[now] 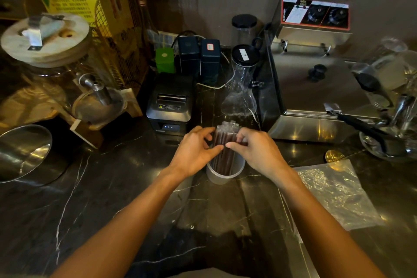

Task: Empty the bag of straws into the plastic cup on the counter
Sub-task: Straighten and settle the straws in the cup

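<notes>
A bundle of dark, individually wrapped straws (224,140) stands upright in a frosted plastic cup (225,176) on the dark marble counter (112,198). My left hand (196,149) cups the bundle from the left, and my right hand (255,149) holds it from the right. The fingertips of both hands meet in front of the straws, just above the cup's rim. A flat, clear plastic bag (336,192) lies on the counter to the right of the cup, apart from both hands.
A black receipt printer (170,102) stands behind the cup to the left, a clear carafe (240,88) right behind it. A steel fryer (316,88) fills the right back. Glassware (390,97) crowds the far right; a steel bowl (22,151) sits far left.
</notes>
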